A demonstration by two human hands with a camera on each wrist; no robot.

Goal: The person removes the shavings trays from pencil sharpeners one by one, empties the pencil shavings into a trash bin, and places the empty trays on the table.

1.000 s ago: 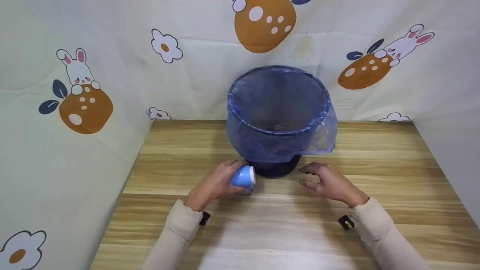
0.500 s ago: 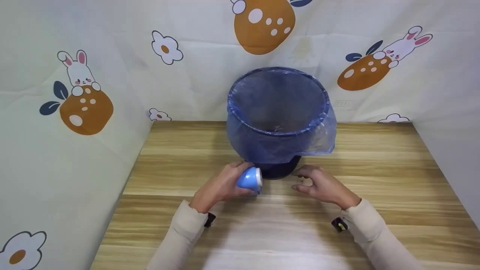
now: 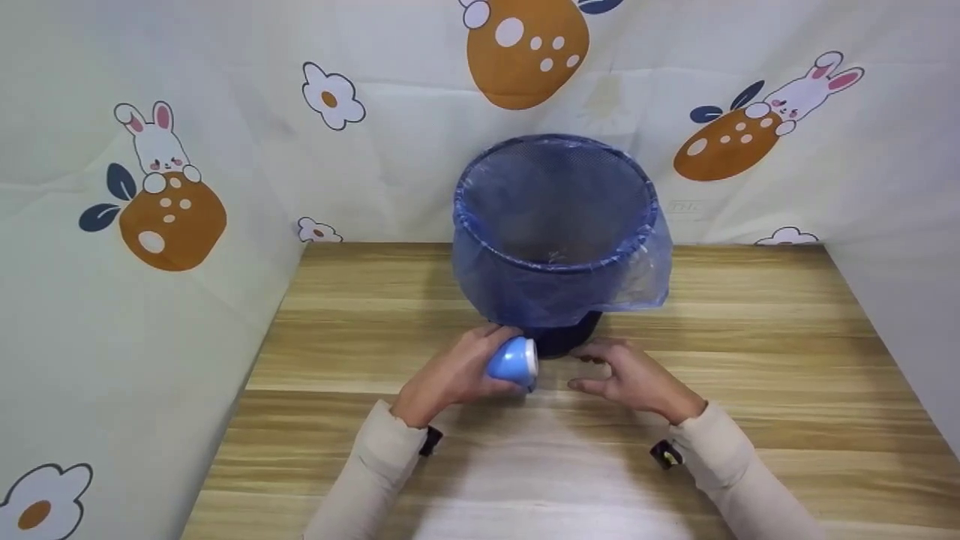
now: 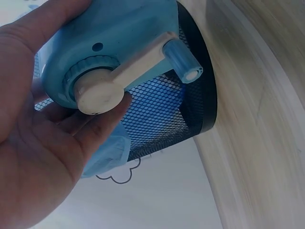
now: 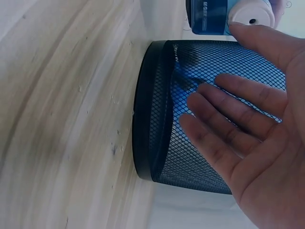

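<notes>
My left hand (image 3: 461,371) grips a blue pencil sharpener (image 3: 512,362) in front of the waste bin, its white round end turned to the right. In the left wrist view, the sharpener's white crank (image 4: 138,64) with a blue knob (image 4: 182,61) is visible, thumb and fingers curled round the body. My right hand (image 3: 634,380) is apart from the sharpener, holding nothing, with fingers extended toward the bin's base. The right wrist view shows its open palm (image 5: 267,171), and beyond the thumb tip part of the sharpener with a dark translucent blue section (image 5: 209,16).
A dark mesh waste bin (image 3: 559,341) lined with a blue plastic bag (image 3: 547,296) stands on the wood-grain table (image 3: 360,315) just beyond both hands. Cream fabric (image 3: 390,172) printed with rabbits and flowers hangs behind and at the sides.
My left hand has carried the pencil sharpener to the right, and my right hand has moved left, so the gap between them has narrowed. The bin stays in place.
</notes>
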